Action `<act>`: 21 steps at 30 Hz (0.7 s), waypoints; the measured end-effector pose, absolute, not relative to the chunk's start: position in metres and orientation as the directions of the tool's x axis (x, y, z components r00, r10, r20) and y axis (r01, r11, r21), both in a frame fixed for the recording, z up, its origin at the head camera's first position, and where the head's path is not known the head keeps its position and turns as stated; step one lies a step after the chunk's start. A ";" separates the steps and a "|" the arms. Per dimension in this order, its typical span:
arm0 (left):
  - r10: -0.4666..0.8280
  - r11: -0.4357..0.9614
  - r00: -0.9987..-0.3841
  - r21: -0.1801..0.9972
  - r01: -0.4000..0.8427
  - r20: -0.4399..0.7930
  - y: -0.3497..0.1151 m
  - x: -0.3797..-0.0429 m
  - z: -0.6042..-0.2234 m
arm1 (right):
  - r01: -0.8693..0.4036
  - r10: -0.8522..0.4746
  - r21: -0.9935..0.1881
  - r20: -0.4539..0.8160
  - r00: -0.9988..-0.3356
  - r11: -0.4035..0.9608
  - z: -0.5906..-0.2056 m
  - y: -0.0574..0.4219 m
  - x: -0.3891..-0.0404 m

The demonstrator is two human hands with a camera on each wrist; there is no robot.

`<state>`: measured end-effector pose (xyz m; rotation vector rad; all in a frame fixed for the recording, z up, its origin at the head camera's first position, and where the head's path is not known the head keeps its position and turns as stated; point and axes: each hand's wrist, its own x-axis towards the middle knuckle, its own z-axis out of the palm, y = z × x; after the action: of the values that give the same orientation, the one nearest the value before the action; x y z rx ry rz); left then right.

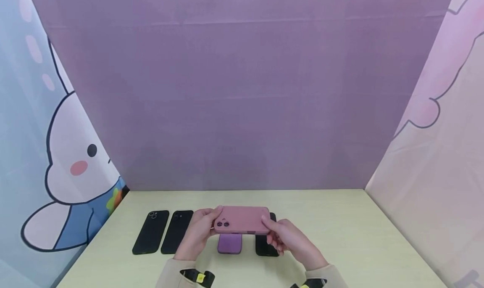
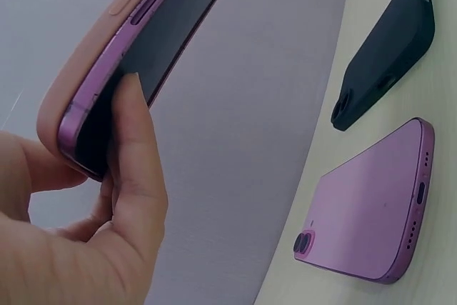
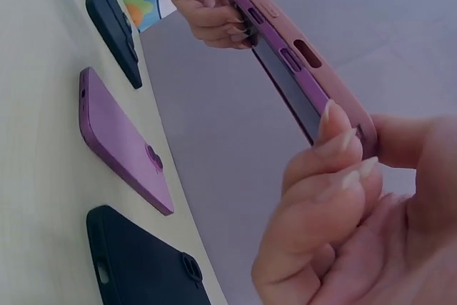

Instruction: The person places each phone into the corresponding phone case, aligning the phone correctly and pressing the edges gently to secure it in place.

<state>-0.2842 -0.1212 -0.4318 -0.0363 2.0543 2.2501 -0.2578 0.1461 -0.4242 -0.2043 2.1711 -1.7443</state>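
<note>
In the head view a pink phone case (image 1: 243, 220) is held up sideways above the table, its back towards me. Both wrist views show a purple phone (image 2: 93, 83) in this case, its side frame standing out of the case along one long edge. My left hand (image 1: 200, 230) pinches the left end, near the camera holes. At the other end, my right hand (image 1: 293, 239) grips a corner between thumb and curled fingers (image 3: 332, 144). Below, a second purple phone (image 1: 230, 244) lies back up on the table, partly hidden by the held one.
Two black phone-shaped pieces (image 1: 151, 232) (image 1: 177, 232) lie at the left. A black phone case (image 1: 264, 247) lies under my right hand, partly covered; whether it holds a phone I cannot tell. A purple backdrop (image 1: 242, 103) rises behind the pale table (image 1: 351, 237).
</note>
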 end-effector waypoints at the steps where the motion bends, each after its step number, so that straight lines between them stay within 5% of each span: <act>1: 0.053 -0.091 -0.995 0.992 -0.085 -0.080 -0.121 -0.284 -0.432 | 0.101 -0.322 -0.969 -0.172 -0.931 0.226 -0.424 0.146 -0.258; 21: 0.058 -0.105 -0.995 0.990 -0.091 -0.085 -0.119 -0.284 -0.432 | 0.053 -0.298 -0.972 -0.122 -0.947 0.231 -0.422 0.145 -0.258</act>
<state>-0.2845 -0.1193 -0.4324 -0.0374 2.0312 2.2635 -0.2584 0.1451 -0.4224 -0.2295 2.2252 -1.7747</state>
